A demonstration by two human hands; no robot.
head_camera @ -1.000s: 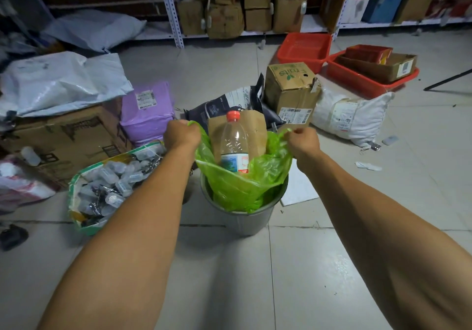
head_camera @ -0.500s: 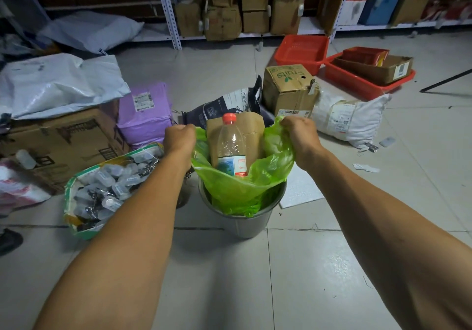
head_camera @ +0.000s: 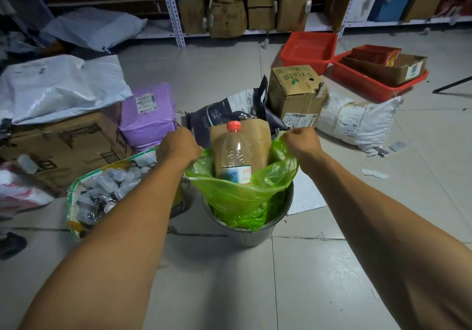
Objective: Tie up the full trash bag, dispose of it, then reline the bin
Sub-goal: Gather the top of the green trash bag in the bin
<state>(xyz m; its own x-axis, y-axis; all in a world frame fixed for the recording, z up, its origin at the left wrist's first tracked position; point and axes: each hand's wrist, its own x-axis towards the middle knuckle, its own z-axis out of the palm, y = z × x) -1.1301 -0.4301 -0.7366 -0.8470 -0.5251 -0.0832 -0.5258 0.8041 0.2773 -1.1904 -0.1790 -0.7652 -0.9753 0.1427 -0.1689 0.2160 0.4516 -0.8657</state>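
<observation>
One translucent green plastic trash bag, seated in round grey metal bin on tiled floor; clear bottle protruding. Left hand and right hand grip opposite edges, now raised higher, nearer; tying begins.

Dim, floor glare, wide-angle edge distortion

One head-worn camera looks forward and down, close above the bin.
</observation>
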